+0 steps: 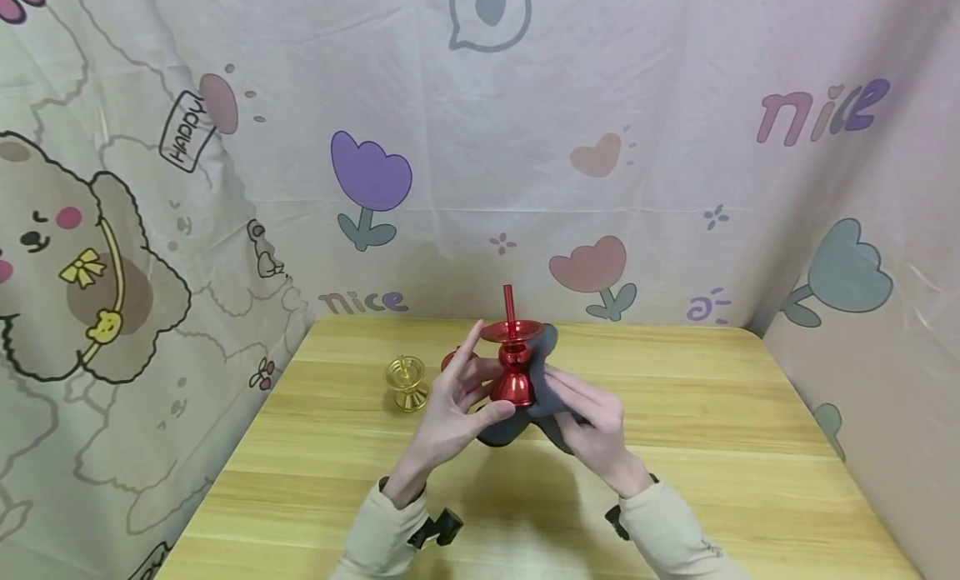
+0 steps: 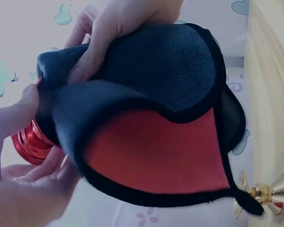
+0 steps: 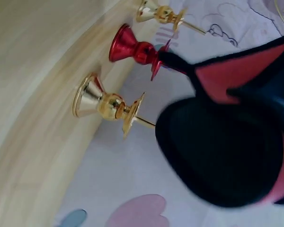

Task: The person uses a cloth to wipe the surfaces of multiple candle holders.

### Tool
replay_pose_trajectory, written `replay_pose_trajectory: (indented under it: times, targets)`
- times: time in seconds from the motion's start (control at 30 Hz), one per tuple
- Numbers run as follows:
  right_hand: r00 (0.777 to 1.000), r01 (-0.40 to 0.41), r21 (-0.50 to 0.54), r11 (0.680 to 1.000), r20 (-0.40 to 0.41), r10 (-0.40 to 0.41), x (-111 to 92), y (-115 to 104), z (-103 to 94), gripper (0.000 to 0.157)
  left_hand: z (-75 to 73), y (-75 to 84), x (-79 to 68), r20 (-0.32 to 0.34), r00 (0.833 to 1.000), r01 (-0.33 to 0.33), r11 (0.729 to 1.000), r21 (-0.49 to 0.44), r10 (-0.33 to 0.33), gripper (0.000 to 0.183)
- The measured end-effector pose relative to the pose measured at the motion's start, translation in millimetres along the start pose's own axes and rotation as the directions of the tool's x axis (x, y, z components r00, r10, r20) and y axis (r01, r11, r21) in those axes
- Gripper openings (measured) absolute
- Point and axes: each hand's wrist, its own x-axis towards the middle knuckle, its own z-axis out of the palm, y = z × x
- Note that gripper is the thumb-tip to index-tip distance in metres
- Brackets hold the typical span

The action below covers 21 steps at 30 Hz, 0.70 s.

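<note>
- Just left of the left hand: gold spiked candlestick (image 1: 409,399), standing; a stray knuckle could topple it.
- Behind the left hand: standing red candlestick (image 3: 143,53).
- Left hand (image 1: 450,409): thumb and fingers curled round the glossy red candlestick (image 1: 515,359) between both hands; it might slip if tugged.
- Right hand (image 1: 596,417): pinches dark, red-lined cloth (image 1: 504,430) against its side; loose flaps could snag.

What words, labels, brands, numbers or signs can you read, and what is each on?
"HAPPY": curtain, left.
"nice": curtain, above table.
"nice": curtain, upper right.
Curtain, bottom left: boxed lettering, cut off.
Right sleeve: marking too small to read.
Held candlestick, cloth: none visible.
</note>
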Motion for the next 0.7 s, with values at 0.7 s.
replay_pose_trajectory:
  times: [0.7]
  targets:
    - [1.0,-0.029,0.038,0.999,0.002,0.029,-2.3,2.1,0.1,0.021,-0.7,-0.9,-0.6,0.0,1.0,-0.012,1.0,0.022,0.012,0.098]
